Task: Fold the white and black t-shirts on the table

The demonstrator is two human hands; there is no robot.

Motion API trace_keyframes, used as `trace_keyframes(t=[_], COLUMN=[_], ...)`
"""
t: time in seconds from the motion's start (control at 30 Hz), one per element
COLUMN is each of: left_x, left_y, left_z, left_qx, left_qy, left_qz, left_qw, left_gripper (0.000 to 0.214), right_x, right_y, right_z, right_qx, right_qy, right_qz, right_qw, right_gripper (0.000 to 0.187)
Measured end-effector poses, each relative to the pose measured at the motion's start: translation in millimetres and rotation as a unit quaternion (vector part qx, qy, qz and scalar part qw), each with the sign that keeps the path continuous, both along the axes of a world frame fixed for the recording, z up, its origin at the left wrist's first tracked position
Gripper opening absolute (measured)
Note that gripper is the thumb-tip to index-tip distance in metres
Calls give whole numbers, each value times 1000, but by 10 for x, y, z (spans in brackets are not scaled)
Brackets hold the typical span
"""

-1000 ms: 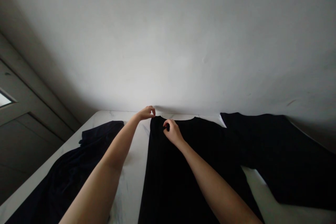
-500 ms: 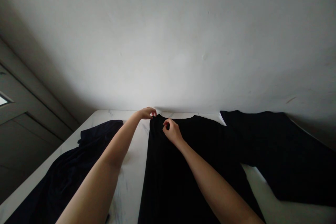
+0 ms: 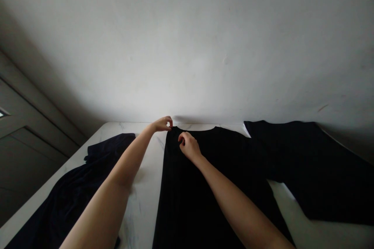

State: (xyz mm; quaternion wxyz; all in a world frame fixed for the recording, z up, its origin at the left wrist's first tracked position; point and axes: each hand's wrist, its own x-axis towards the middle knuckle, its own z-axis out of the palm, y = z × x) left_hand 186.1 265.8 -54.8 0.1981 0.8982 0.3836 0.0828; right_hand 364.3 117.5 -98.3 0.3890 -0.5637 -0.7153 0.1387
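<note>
A black T-shirt (image 3: 189, 194) lies spread in front of me, its neckline toward the wall and its left side a straight edge, with no sleeve showing there. My left hand (image 3: 163, 123) pinches the shirt's far left corner, at the shoulder beside the neckline. Just below the neckline, my right hand (image 3: 189, 146) is closed with thumb and fingertips together on the shirt's upper left part. The cloth is so dark that any fold between the right fingers is hard to make out.
A crumpled dark navy garment (image 3: 73, 186) lies on the left of the white marbled table (image 3: 146, 198). To the right, another black garment (image 3: 315, 171) lies flat, meeting the shirt's right sleeve. A grey wall (image 3: 198, 54) rises behind the table; a panelled door (image 3: 26, 148) stands at left.
Both hands stay at nearly the same spots on the shirt. The left fingers have curled a little and lifted slightly at the corner; the view has shifted slightly.
</note>
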Motion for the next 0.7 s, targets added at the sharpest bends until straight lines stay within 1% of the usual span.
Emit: trace_keyframes(t=[0.13,0.23,0.37,0.47,0.57,0.7], left_x=[55,81,102,105,93,61], left_y=[-31,-42,-31,-5,19,36], left_z=[-26,-44,-81,-128,-176,-208], left_qx=[-12,-23,-30,-31,-36,-47], left_qy=[-12,-11,-10,-11,-16,-21], left_qz=[6,9,3,5,12,13], left_qw=[1000,1000,1000,999,999,999], left_gripper=[19,23,23,22,24,24], right_x=[-28,-32,27,120,228,368], right_y=[-43,-48,-2,56,114,169], right_z=[41,32,-34,-55,-9,99], right_qx=[-27,-47,-66,-75,-99,-147], right_qy=[-38,-56,-40,-20,-3,29], right_qz=[-46,-79,-134,-156,-143,-85], right_qw=[998,994,988,985,985,985], right_gripper=[30,32,27,24,23,25])
